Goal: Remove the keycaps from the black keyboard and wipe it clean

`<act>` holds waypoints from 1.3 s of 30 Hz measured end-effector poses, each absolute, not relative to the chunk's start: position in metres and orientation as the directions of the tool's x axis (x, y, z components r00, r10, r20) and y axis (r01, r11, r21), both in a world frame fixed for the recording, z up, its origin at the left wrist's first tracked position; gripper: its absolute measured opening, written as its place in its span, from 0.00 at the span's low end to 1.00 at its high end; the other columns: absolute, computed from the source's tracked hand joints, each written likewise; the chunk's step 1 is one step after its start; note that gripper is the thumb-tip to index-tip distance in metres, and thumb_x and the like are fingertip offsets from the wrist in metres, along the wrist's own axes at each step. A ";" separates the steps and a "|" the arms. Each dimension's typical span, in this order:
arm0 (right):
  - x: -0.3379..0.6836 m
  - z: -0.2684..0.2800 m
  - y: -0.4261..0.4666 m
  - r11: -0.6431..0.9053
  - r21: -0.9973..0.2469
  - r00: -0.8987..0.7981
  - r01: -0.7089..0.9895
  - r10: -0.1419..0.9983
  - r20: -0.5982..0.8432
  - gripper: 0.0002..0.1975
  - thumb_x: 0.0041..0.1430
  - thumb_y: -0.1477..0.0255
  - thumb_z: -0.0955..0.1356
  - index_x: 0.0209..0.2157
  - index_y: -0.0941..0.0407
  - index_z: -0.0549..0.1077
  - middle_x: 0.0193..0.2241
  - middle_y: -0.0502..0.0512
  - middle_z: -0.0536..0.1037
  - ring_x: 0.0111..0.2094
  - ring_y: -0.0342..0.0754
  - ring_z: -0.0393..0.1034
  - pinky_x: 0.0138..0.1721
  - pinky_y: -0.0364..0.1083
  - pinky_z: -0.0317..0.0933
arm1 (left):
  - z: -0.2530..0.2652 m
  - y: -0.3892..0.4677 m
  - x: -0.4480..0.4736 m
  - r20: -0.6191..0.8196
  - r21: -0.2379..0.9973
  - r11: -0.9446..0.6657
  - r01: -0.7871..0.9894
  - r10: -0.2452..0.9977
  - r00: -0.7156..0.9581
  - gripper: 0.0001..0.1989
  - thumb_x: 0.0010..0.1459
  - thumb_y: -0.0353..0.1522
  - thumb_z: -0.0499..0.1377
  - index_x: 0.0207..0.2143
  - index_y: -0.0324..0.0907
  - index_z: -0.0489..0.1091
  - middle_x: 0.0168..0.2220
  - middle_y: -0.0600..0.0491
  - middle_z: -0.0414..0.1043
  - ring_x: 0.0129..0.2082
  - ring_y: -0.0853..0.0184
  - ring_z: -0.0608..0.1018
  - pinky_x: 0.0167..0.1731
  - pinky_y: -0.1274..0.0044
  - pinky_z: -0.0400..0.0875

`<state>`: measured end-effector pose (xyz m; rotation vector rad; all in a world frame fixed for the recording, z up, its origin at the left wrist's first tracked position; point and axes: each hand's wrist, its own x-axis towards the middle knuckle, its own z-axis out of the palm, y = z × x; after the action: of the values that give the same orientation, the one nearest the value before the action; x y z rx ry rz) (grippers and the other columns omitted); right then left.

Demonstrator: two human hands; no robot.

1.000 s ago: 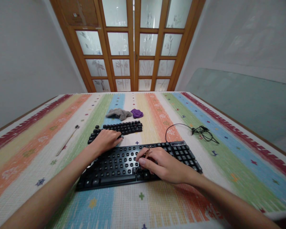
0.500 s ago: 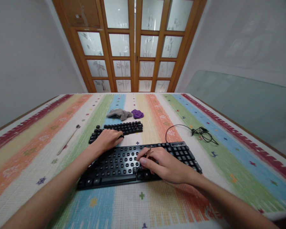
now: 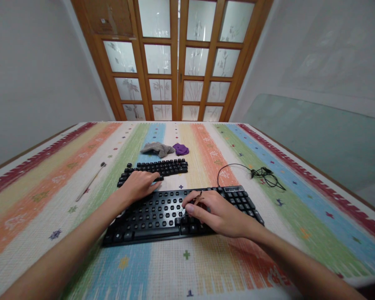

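A black keyboard (image 3: pixel 150 225) lies in front of me. Many of its letter keys are bare, while the number pad and bottom row keep their caps. My right hand (image 3: pixel 212 210) is closed over the right middle of the board, pinching a small tool with thin wire-like ends; most of it is hidden by my fingers. One keycap (image 3: pixel 177 221) sits just below those ends. My left hand (image 3: pixel 140 184) rests at the keyboard's top edge, fingers extended beside loose black keycaps (image 3: pixel 165 168) set out in rows. A keycap shows near its index finger and thumb.
A long-handled brush (image 3: pixel 90 182) lies at the left. Behind the keycaps are a grey cloth (image 3: pixel 156 148) and a purple cloth (image 3: pixel 181 149). The keyboard's cable (image 3: pixel 268 177) is bundled at the right. A striped tablecloth (image 3: pixel 187 271) covers the table.
My right hand has moved slightly up and right, lifting the tool's ends off the keycap, which stays on the board. My left hand has barely shifted, its thumb a little lower.
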<state>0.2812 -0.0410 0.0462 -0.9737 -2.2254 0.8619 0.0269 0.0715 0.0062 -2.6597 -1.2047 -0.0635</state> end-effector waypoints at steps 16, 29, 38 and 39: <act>0.282 0.045 -0.039 0.447 -0.719 -0.580 0.532 0.811 0.075 0.13 0.68 0.68 0.63 0.38 0.60 0.76 0.30 0.53 0.78 0.28 0.43 0.70 0.33 0.42 0.60 | -0.004 0.022 0.030 0.097 -0.098 -0.740 0.666 0.659 0.746 0.17 0.68 0.41 0.49 0.45 0.40 0.71 0.26 0.49 0.77 0.26 0.61 0.79 0.25 0.76 0.64; 0.252 0.028 -0.051 0.511 -0.656 -0.605 0.556 0.790 0.104 0.11 0.68 0.69 0.62 0.35 0.59 0.72 0.32 0.56 0.77 0.33 0.47 0.70 0.37 0.44 0.61 | -0.002 0.016 0.032 0.070 -0.054 -0.702 0.710 0.706 0.704 0.15 0.67 0.40 0.51 0.46 0.39 0.68 0.29 0.47 0.78 0.30 0.58 0.81 0.29 0.73 0.68; 0.244 0.028 -0.027 0.409 -0.604 -0.484 0.684 0.874 0.044 0.18 0.71 0.67 0.58 0.30 0.60 0.70 0.26 0.55 0.74 0.28 0.46 0.67 0.33 0.45 0.57 | 0.000 0.012 0.036 0.041 -0.051 -0.674 0.737 0.736 0.676 0.15 0.68 0.40 0.51 0.48 0.40 0.68 0.31 0.46 0.78 0.32 0.54 0.81 0.31 0.70 0.71; 0.245 0.027 -0.022 0.363 -0.634 -0.454 0.683 0.891 0.020 0.18 0.71 0.67 0.58 0.30 0.60 0.70 0.24 0.54 0.73 0.27 0.46 0.67 0.33 0.44 0.57 | 0.000 0.012 0.036 0.040 -0.051 -0.674 0.737 0.736 0.676 0.15 0.68 0.40 0.51 0.48 0.40 0.68 0.31 0.46 0.78 0.32 0.54 0.81 0.31 0.70 0.71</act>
<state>0.2447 -0.0225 0.0265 -1.3789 -2.2691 0.7954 0.0360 0.0124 0.0004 -2.8181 -1.2401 -0.0251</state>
